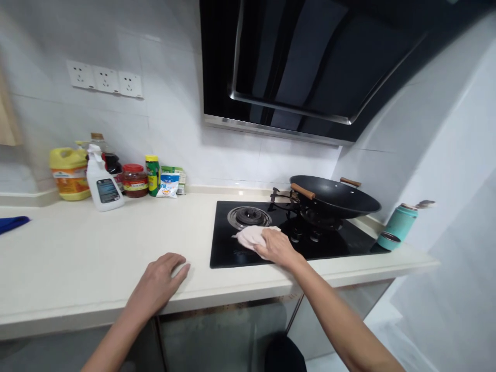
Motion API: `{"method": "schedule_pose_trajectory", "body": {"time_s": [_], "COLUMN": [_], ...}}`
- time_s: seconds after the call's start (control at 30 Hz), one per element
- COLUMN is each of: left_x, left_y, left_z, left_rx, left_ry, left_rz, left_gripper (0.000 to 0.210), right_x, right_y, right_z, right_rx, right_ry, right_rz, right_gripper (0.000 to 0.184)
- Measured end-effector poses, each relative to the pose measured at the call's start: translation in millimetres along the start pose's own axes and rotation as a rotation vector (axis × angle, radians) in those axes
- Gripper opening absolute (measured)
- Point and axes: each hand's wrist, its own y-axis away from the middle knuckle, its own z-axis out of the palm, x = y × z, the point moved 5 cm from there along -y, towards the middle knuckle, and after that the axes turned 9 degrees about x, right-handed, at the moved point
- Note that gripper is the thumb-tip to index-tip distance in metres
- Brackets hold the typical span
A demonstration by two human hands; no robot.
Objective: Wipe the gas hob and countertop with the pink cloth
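Observation:
A pale pinkish-white cloth [251,235] is bunched under my right hand [276,248], whose fingers press it onto the black glass gas stove [228,253]. The cloth lies just in front of the left burner [249,217], which has no pot support over it. My left hand [161,278] rests on the white countertop [96,253] near its front edge, left of the stove. Its fingers are loosely curved with the thumb apart, and nothing is in it.
A black wok [337,196] with wooden handles sits over the right burner, beside a loose pot support [281,196]. A teal canister [403,225] stands at the right. Along the wall are a white spray bottle [103,181], a yellow jug [70,175] and a red-lidded jar [135,182]. Overhead hangs a range hood [294,62].

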Motion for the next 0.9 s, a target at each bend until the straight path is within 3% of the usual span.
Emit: {"method": "schedule_pose_trajectory", "body": {"time_s": [0.1,0.17,0.37,0.5,0.67,0.8,0.9], "left_x": [-2,-4,-11,-12,-12,-12,-13], "left_y": [0,-2,-5,-5,-5,-6,-7], "left_z": [0.3,1.9,8.0,10.4,11.3,10.8,10.1], "left_rx": [0.019,0.02,0.006,-0.01,-0.019,-0.017,-0.005], "left_ry": [-0.031,-0.033,-0.039,-0.06,-0.071,-0.074,-0.072], "left_rz": [0.013,0.04,0.086,0.059,0.056,0.048,0.044], "left_gripper": [0.036,0.037,0.04,0.042,0.043,0.043,0.042], "right_x": [-1,17,127,209,273,289,286], "right_y": [29,48,103,124,108,70,37], "right_z": [-7,-13,-27,-29,-25,-17,-5], "right_rx": [0.074,0.049,-0.004,0.003,-0.03,-0.034,-0.073], "right_ry": [-0.085,-0.082,0.0,0.121,0.214,0.188,0.093], "right_rz": [-0.015,0.005,0.182,0.406,0.653,0.733,0.665], "right_gripper": [0.042,0.041,0.038,0.047,0.052,0.067,0.069]}}
